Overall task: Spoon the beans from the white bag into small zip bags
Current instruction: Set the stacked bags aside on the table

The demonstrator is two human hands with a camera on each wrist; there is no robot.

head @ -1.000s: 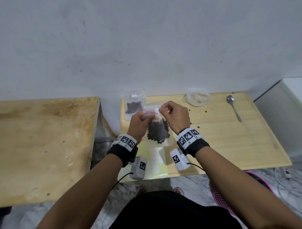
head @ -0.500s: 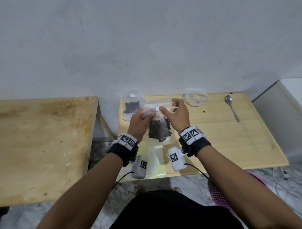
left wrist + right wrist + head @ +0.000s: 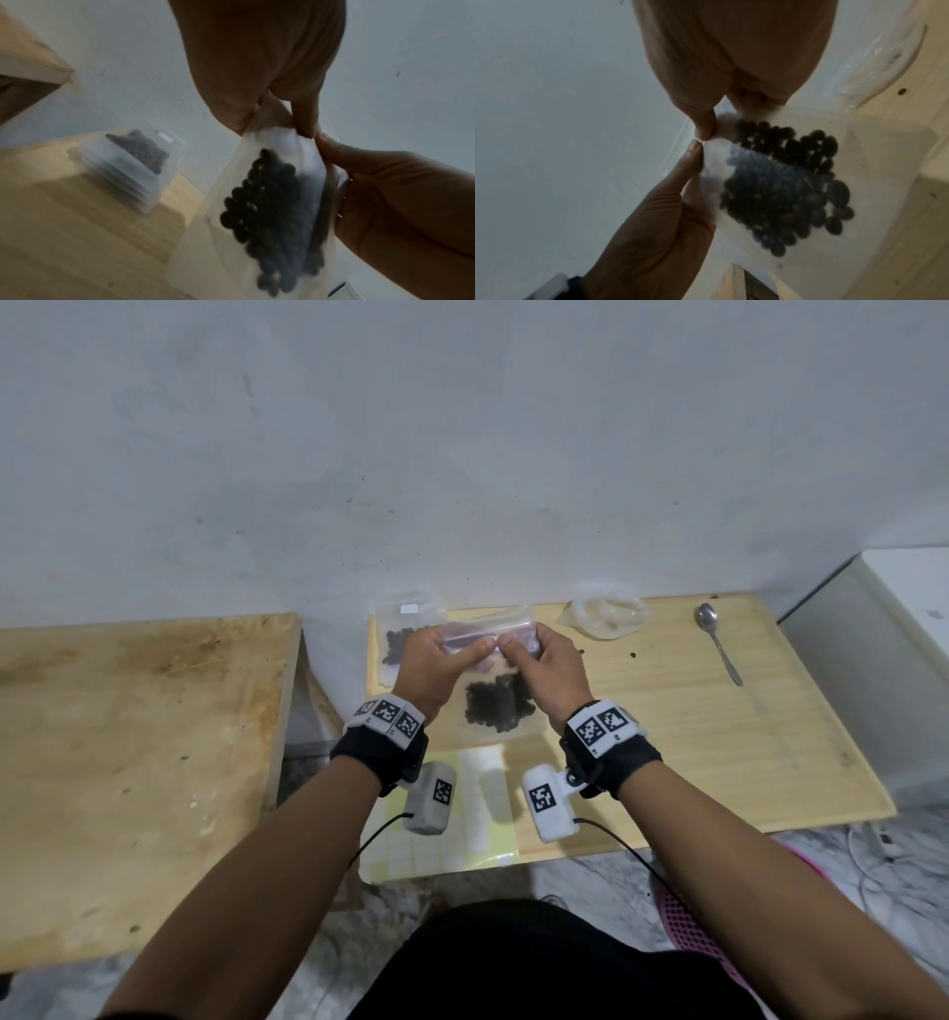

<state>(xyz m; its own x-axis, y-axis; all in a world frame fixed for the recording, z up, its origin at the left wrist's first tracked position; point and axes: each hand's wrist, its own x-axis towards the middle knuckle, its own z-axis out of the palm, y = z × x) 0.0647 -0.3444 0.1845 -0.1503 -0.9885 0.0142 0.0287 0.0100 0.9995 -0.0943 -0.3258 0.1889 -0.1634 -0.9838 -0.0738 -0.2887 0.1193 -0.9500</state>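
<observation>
Both thumbs now meet at the middle of the bag's zip strip.
The left hand [image 3: 436, 660] and right hand [image 3: 547, 667] pinch the zip bag [image 3: 500, 706] of beans with their fingers, above the counter [image 3: 719, 737].

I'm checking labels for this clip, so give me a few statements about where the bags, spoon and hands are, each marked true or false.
1. Both the left hand and the right hand pinch the top edge of the held zip bag. True.
2. The spoon is in the right hand. False: it lies on the table, apart from both hands.
3. The held zip bag has dark beans in it. True.
4. The held bag is the only bag with beans. False: another filled zip bag lies on the table by the wall.
5. The crumpled clear bag lies on the table between the hands and the spoon. True.
</observation>
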